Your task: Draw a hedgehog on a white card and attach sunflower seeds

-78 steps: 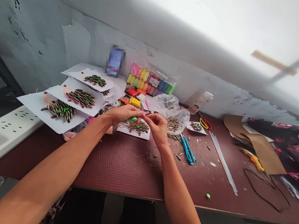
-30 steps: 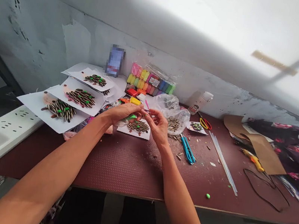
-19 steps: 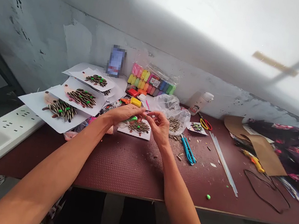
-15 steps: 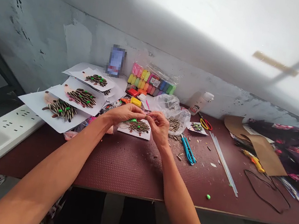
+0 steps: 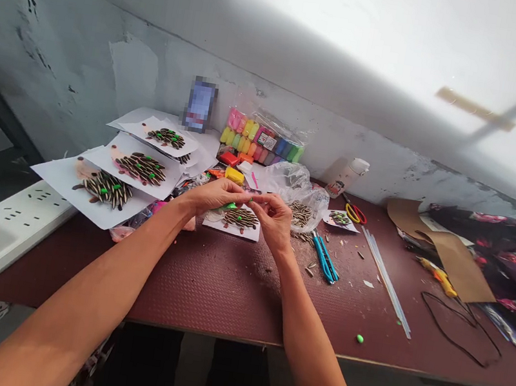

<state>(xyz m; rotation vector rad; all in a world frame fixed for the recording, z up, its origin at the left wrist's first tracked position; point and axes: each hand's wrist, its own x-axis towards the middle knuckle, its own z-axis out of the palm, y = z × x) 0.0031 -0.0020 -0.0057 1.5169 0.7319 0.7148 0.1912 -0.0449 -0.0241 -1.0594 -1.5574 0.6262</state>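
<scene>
My left hand (image 5: 213, 196) and my right hand (image 5: 276, 220) hover close together over a white card (image 5: 239, 232) bearing a seed-covered picture of brown striped sunflower seeds (image 5: 240, 217). A small bit of green modelling clay (image 5: 229, 205) shows under my left fingers. The fingertips of both hands meet above the card, and whatever lies between them is hidden. A clear plastic bag (image 5: 295, 182) and loose sunflower seeds (image 5: 300, 214) lie just beyond my right hand.
Several finished seed pictures on white paper (image 5: 140, 168) lie to the left, beside a white power strip (image 5: 3, 224). A pack of coloured clay (image 5: 261, 141) leans on the wall. Blue craft knives (image 5: 324, 260), red-handled scissors (image 5: 354, 213) and glue sticks (image 5: 385, 282) lie to the right.
My hands have drawn slightly closer, and their fingertips now meet over the card. Less of the green clay shows. The camera has shifted only slightly.
</scene>
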